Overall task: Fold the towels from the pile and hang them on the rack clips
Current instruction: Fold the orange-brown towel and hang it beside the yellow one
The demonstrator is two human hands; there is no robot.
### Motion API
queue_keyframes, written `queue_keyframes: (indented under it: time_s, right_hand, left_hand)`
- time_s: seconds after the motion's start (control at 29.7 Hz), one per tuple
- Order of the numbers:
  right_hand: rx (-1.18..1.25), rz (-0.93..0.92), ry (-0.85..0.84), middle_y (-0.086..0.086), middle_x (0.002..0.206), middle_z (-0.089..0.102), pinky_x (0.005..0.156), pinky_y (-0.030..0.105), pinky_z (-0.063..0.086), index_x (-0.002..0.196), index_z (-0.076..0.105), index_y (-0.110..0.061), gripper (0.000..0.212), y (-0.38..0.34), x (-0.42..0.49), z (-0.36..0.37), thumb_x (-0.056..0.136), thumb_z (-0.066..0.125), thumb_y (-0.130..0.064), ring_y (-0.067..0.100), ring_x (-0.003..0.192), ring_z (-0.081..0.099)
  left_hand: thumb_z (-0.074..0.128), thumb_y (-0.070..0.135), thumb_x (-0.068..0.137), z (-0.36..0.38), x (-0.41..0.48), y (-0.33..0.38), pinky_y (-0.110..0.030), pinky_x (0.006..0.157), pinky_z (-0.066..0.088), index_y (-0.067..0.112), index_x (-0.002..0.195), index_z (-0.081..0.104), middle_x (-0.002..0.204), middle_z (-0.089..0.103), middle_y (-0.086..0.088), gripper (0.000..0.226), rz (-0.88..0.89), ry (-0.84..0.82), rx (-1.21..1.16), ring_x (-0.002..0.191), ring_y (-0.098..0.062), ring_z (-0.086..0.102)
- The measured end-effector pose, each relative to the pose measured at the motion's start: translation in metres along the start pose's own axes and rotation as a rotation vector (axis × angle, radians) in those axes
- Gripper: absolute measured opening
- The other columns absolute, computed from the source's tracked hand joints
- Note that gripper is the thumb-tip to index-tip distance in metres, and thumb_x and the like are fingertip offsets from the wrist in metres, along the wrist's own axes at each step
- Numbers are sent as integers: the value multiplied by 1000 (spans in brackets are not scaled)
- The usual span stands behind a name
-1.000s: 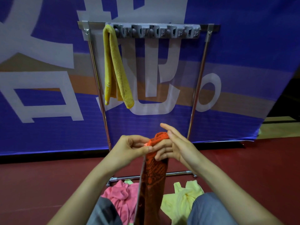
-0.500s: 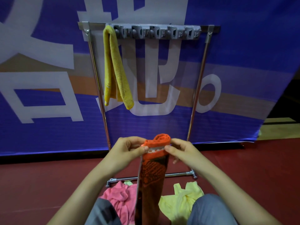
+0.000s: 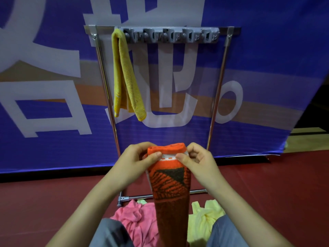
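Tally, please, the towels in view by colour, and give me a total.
Mustard yellow towel, hanging on the rack: 1
Orange patterned towel, held up: 1
Pink towel, on the floor: 1
Pale yellow towel, on the floor: 1
Total: 4

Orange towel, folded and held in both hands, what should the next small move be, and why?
Probably raise it toward the free clip just right of the yellow towel. The left hand and right hand pinch the orange towel at its folded top, well below the clip rail, and only the leftmost spot looks taken.
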State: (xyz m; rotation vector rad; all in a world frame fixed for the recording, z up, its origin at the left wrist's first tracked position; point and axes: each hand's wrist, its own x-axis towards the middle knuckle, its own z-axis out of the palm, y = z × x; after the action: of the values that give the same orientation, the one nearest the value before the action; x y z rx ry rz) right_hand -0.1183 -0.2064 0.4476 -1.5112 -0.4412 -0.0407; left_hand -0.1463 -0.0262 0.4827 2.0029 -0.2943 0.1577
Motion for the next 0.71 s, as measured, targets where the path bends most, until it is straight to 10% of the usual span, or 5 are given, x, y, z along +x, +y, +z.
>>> queue_keyframes:
  time_s: [0.4,0.71]
  right_hand:
    - [-3,38,-18,-9,43,58,50,10,42,54,49,-16,32,2,2,17,72,69,2,-5,47,52]
    - [-19,70,-48,-9,45,58,51,9,42,56,51,-16,30,8,0,19,73,70,0,-5,48,53]
  left_hand:
    - [58,55,68,1,12,19,-26,75,50,17,85,69,87,71,-8,43,-84,-152,118,78,-8,62]
    - [52,26,88,7,13,15,-26,70,46,13,85,63,78,66,-2,17,-4,-146,324,71,-6,58]
